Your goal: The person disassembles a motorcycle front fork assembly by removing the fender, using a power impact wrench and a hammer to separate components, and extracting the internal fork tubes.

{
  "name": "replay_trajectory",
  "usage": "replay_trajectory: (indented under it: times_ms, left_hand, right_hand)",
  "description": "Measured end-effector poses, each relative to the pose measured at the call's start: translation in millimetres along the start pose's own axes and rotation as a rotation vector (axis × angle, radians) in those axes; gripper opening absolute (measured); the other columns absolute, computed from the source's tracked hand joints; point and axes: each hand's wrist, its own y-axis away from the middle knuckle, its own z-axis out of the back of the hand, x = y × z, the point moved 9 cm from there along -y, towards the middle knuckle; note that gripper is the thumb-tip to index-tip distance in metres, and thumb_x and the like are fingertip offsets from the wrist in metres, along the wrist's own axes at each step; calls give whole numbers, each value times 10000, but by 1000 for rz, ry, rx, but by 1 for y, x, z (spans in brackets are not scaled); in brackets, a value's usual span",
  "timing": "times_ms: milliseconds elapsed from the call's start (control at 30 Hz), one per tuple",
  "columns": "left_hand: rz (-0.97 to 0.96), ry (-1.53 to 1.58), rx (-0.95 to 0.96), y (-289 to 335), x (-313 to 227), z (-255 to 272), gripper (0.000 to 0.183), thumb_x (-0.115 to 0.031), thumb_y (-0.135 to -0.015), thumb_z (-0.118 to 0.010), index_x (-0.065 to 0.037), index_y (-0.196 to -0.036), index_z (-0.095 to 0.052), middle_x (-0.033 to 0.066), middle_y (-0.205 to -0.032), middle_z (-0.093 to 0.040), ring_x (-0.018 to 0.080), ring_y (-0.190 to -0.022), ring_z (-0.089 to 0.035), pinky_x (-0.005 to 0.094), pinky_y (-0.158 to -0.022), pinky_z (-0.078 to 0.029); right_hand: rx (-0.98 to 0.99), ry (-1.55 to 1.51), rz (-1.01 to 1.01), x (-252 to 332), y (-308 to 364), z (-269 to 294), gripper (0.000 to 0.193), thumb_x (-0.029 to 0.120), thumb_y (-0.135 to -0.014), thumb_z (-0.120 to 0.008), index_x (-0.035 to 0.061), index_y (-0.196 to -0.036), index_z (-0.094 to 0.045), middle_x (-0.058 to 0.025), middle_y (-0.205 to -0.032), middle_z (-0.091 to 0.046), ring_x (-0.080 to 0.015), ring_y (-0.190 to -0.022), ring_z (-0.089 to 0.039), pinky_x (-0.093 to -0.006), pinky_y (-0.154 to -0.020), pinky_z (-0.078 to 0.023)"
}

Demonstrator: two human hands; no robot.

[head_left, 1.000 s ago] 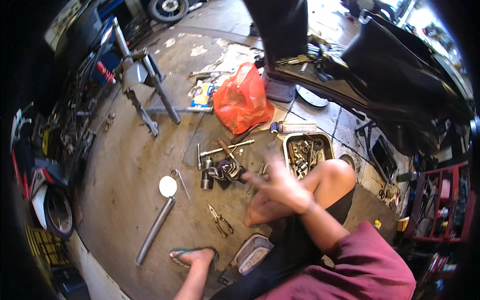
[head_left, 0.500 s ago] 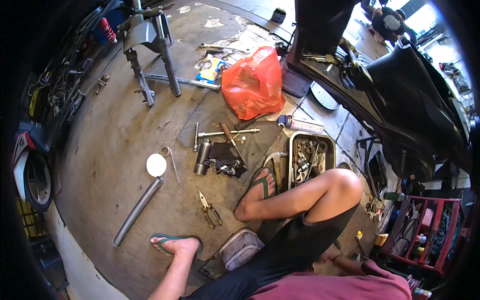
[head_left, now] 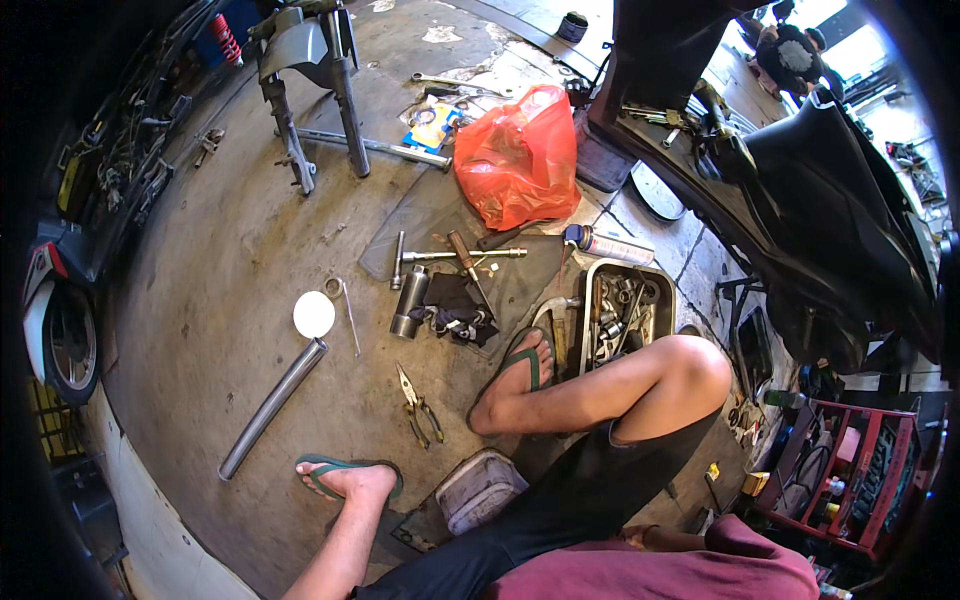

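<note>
Beside my right thigh, my right hand shows only in part, dark and half covered by my leg and maroon shirt; its fingers are hidden. No part of my left hand appears. Between my sandalled feet lie long-nose pliers, jaws slightly apart. A grey metal tube rests on the floor to the left, touching or close to a white disc. Beyond the pliers are a black cylinder, a dark cloth, a T-handle wrench and a screwdriver.
A metal tray of sockets and tools sits past my right foot, a hammer beside it. Further off are a red plastic bag, a spray can and a fork assembly. A red tool rack stands right.
The view has shifted slightly. My right hand and forearm have moved a little lower and to the left, and my right sleeve has shifted. The tools on the floor stay in place.
</note>
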Motion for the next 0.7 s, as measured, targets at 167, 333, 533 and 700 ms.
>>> replay_trajectory:
  times_ms: [167,333,533,700]
  left_hand:
    - [-13,-26,49,36,-18,-7,664,-605,-957,-347,-159,-1448,-373,-14,-1512,-342,139,-1306,-399,392,-1128,-287]
    - [-26,-56,127,43,-13,-12,648,-587,-960,-365,-148,-1436,-391,-5,-1495,-365,147,-1281,-422,391,-1113,-310]
    - [-39,-79,159,-40,11,-5,629,-566,-963,-386,-134,-1420,-413,6,-1475,-394,157,-1251,-449,389,-1094,-337]
    - [-82,-64,115,-31,-13,-1,613,-548,-966,-404,-123,-1408,-431,15,-1459,-418,164,-1226,-472,388,-1078,-359]
  right_hand:
    - [37,40,22,1,8,-4,297,215,-929,-625,4,-1116,-530,-154,-1014,-590,-301,-944,-583,-389,-833,-457]
    - [61,85,52,4,22,-1,276,210,-927,-621,10,-1098,-540,-155,-992,-596,-308,-922,-592,-393,-812,-466]
    - [64,147,104,22,28,12,250,205,-925,-616,17,-1077,-552,-155,-965,-602,-318,-896,-603,-398,-786,-476]
    - [80,203,178,56,24,17,230,200,-923,-613,22,-1060,-562,-156,-942,-607,-325,-874,-612,-402,-764,-485]
